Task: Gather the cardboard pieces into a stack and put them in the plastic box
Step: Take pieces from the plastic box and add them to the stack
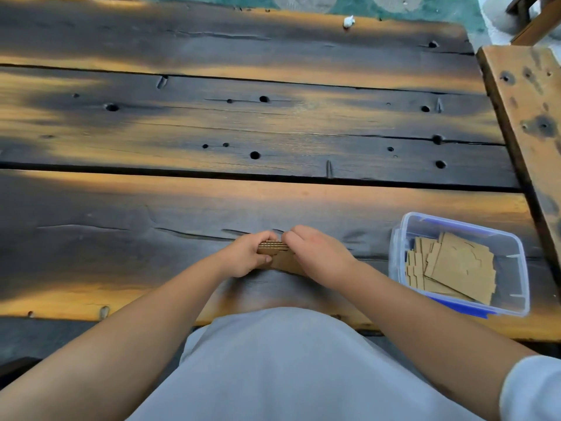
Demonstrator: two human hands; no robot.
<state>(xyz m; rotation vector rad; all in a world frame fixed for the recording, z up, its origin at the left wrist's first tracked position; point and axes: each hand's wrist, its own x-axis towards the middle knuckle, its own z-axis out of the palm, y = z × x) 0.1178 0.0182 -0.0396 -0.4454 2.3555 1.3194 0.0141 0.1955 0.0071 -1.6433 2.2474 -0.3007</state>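
Centrally, item one: the left hand, fingers curled over the far edge of a small stack of cardboard pieces, thumb on the near side, gripping the stack's left end. Item two: the right hand, fingers likewise curled round the stack's right end, knuckles up, close against the left hand's fingertips. The stack was held between the two hands, its corrugated edge facing up and showing several layers; a flat brown face hung below, close to the table. Whether the stack's lower edge touched the table could not be told.

Item three: the table, of broad dark planks with orange-lit patches, knot holes and long cracks; the stack lay above the plank nearest the person.

Item four: the plastic box, clear with rounded corners and a blue part showing at its near and far rims, open on top, standing on the same plank to the right of the stack and well apart from it. Inside it lay more cardboard sheets, tan, overlapping loosely, some tilted against others.

Item five: a wooden bench, lighter in tone, beyond the box to the stack's right.

Item six: a small white object at the table's far edge, well beyond the stack; its kind was too small to tell.
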